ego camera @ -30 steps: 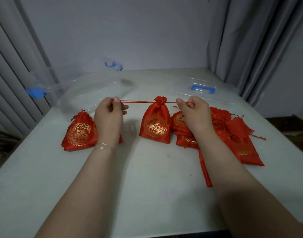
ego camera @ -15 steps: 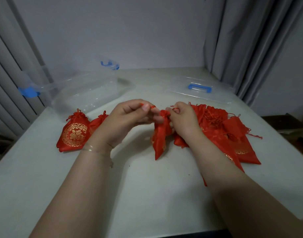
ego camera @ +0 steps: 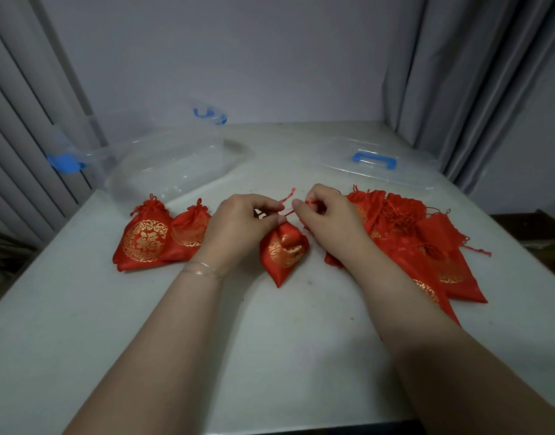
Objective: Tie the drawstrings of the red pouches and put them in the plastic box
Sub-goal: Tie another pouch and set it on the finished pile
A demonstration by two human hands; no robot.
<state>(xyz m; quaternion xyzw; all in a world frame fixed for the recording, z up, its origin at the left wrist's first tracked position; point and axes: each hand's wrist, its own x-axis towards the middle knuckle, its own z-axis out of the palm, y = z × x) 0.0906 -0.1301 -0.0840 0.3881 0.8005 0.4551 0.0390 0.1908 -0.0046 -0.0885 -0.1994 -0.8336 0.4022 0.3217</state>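
Note:
A red pouch with gold print (ego camera: 284,252) hangs between my hands at the table's middle, its gathered neck hidden under my fingers. My left hand (ego camera: 238,224) pinches the neck and one red drawstring (ego camera: 288,197). My right hand (ego camera: 325,218) pinches the other string end, close beside the left. Two closed pouches (ego camera: 146,238) lie side by side at the left. A heap of loose red pouches (ego camera: 427,243) lies at the right, partly behind my right forearm. The clear plastic box (ego camera: 163,164) with blue latches stands at the back left, with nothing visible inside.
The box's clear lid (ego camera: 375,161) with a blue handle lies flat at the back right. Grey curtains hang at both sides of the white table (ego camera: 285,340). A wall closes the far edge.
One second ago my hands held the strings pulled wide apart. They have since come together over the pouch's neck, and the pouch has twisted and hangs tilted.

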